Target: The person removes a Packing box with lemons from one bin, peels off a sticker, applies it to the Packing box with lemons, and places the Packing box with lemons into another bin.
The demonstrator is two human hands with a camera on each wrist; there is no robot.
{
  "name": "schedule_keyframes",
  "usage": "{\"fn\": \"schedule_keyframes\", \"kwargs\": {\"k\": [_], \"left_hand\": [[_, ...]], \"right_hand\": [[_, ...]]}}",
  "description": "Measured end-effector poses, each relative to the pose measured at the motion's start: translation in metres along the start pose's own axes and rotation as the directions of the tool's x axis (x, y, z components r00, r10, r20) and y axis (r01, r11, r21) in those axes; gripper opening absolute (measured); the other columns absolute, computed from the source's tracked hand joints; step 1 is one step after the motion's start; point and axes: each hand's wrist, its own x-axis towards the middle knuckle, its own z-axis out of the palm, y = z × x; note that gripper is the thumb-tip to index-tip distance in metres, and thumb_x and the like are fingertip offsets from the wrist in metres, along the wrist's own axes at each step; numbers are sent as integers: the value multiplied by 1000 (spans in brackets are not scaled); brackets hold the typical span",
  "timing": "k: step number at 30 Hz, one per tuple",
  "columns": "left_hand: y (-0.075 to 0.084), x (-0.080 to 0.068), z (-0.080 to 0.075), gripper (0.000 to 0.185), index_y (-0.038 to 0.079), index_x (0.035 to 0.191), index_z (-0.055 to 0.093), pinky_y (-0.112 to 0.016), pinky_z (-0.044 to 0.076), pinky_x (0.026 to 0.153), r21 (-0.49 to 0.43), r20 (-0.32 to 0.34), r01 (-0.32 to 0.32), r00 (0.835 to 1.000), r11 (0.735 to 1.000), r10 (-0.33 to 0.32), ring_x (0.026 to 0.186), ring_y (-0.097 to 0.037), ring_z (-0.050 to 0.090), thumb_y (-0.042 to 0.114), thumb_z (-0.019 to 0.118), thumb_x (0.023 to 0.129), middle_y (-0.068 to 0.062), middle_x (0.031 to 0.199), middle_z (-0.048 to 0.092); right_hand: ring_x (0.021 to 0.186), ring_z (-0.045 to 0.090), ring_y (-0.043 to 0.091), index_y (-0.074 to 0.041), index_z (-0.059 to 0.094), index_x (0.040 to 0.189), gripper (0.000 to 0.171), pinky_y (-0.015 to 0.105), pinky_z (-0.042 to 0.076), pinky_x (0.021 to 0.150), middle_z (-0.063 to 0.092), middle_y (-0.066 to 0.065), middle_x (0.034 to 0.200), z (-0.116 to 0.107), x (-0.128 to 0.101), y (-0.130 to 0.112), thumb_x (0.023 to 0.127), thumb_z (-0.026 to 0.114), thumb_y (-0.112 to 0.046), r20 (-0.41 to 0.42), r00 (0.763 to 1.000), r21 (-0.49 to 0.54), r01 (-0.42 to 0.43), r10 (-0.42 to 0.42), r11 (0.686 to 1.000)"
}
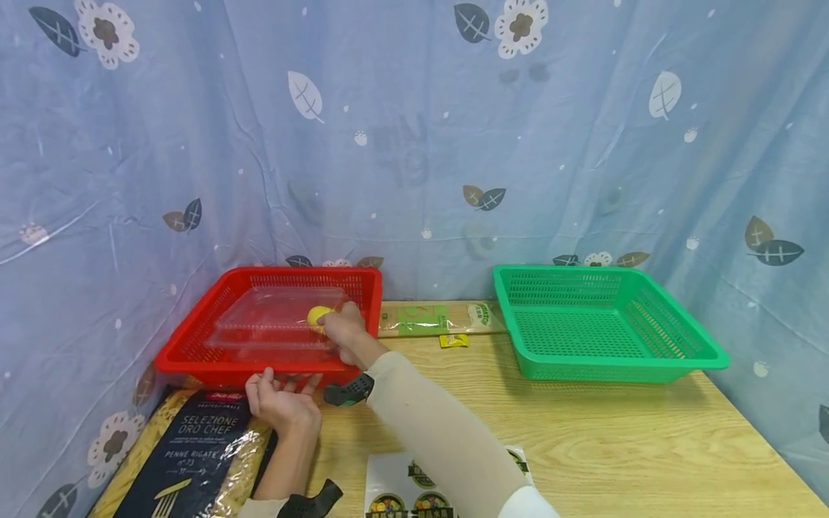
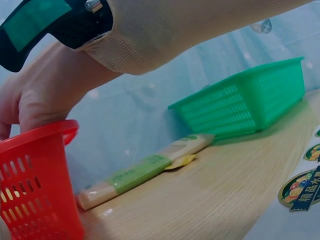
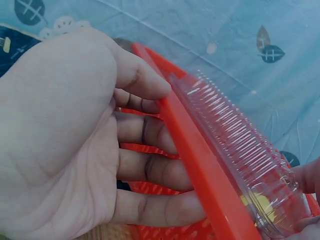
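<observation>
Red basket — left hand grips its near rim, thumb over the edge. Right hand pinches a yellow ball beside the clear container inside.

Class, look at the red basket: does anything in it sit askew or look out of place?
Yes. The clear container sits slanted in the red basket, its near edge riding up along the front rim instead of lying flat. The left hand grips that rim.
</observation>
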Motion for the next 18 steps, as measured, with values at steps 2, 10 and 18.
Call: {"fn": "schedule_keyframes", "kwargs": {"k": [2, 10, 18], "left_hand": [[0, 0, 1, 13, 10, 93, 46, -35, 59, 50, 7, 2, -8, 1000, 1000, 7, 61, -21, 60, 14, 42, 104, -10, 94, 52], [-1, -2, 3, 12, 11, 94, 49, -36, 60, 53, -9, -8, 0, 1000, 1000, 0, 63, -21, 62, 13, 43, 104, -7, 93, 56], [2, -2, 0, 12, 11, 92, 48, -38, 60, 52, -28, -5, -16, 1000, 999, 15, 61, -21, 62, 12, 45, 104, -8, 89, 56]], "right_hand": [[94, 59, 27, -12, 49, 125, 40, 49, 58, 85, 57, 7, 107, 0, -1, -1, 90, 69, -9, -3, 1000, 5, 0, 0, 1000], [77, 64, 25, -13, 48, 133, 46, 30, 59, 58, 59, 8, 105, -9, -11, -14, 92, 70, -13, -15, 999, -43, 32, -33, 999], [89, 63, 26, -11, 48, 140, 50, 35, 61, 62, 59, 8, 111, -15, -18, -32, 95, 69, -15, 12, 998, -52, 58, -57, 997]]}}
